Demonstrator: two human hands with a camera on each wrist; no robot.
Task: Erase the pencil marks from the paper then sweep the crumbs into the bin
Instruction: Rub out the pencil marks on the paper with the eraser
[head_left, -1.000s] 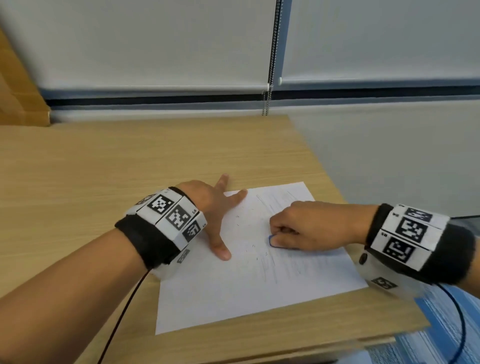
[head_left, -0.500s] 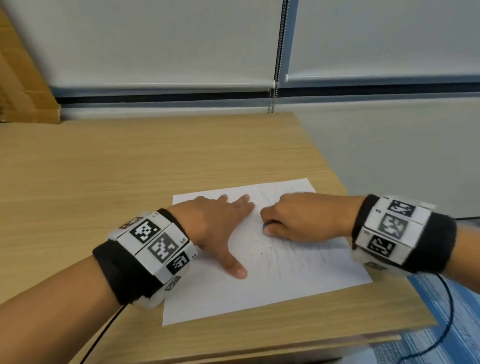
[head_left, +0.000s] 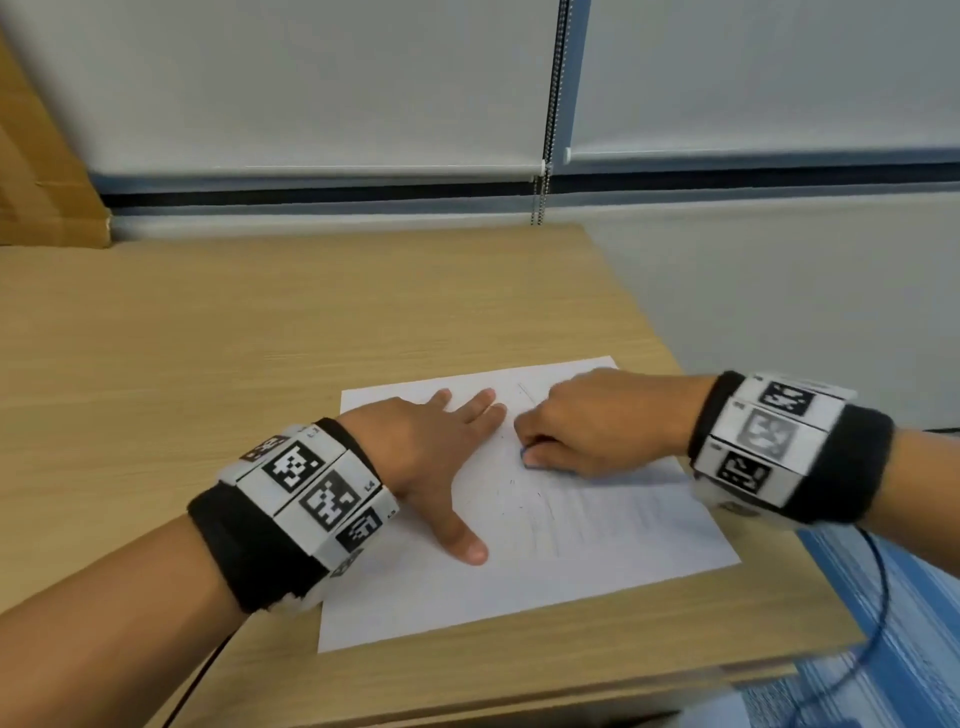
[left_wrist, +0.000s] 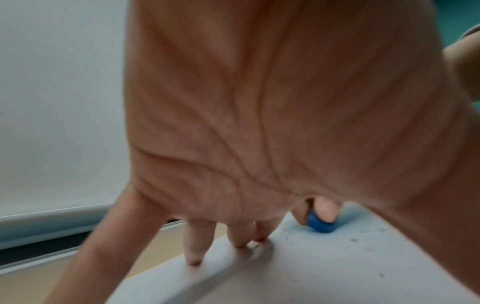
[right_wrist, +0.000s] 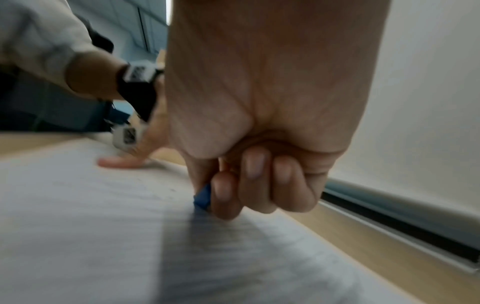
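On the table (head_left: 218, 332) nearest us, our left hand (head_left: 431, 441) lies flat, fingers spread, pinning the paper (head_left: 571, 551) | just beside it, our right hand (head_left: 587, 421) pinches the blue eraser (head_left: 525, 457) against the sheet | faint pencil marks (head_left: 582, 519) lie nearer and rightward | bin unseen.

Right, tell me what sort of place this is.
Probably an office or study room: a wooden desk stands against a window with roller blinds pulled down, their bead chain hanging, and blue carpet beside it. No bin is in view.
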